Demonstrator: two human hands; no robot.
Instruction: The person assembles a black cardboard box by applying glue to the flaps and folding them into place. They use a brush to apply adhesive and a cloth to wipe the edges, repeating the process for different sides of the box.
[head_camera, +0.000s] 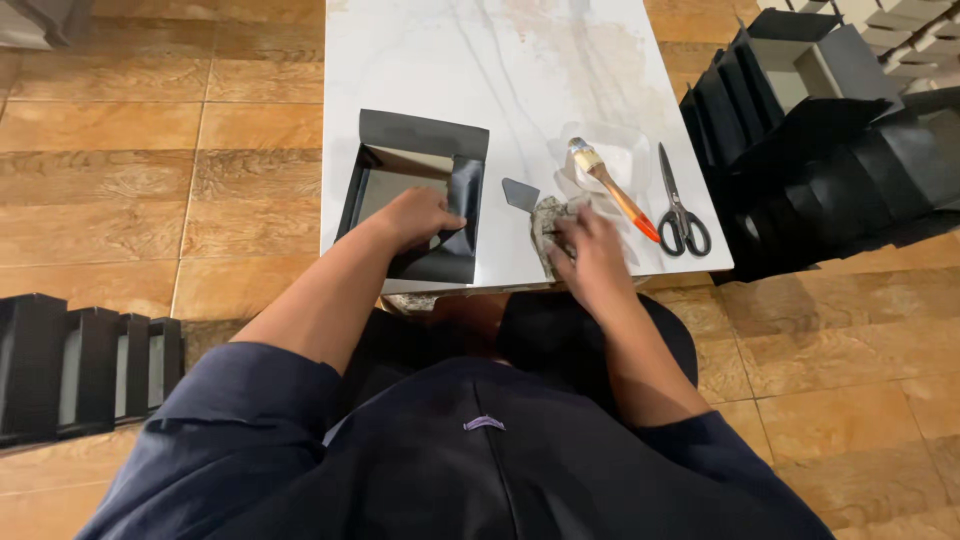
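My left hand (418, 216) rests flat inside a shallow black cardboard box (412, 150) with raised flaps, pressing on its inner panel at the near left of the white marble table (500, 70). My right hand (588, 250) is closed on a crumpled grey rag (547, 216) at the table's near edge. Just beyond the rag lies a small dark scraper blade (519, 193). A paint brush (608, 186) with an orange handle lies across a clear plastic dish (620, 150) to the right of my right hand.
Black-handled scissors (680, 210) lie near the table's right edge. Stacks of black boxes (830, 150) stand on the tiled floor at right, and a row of black boxes (80, 360) stands at left. The table's far half carries brownish stains.
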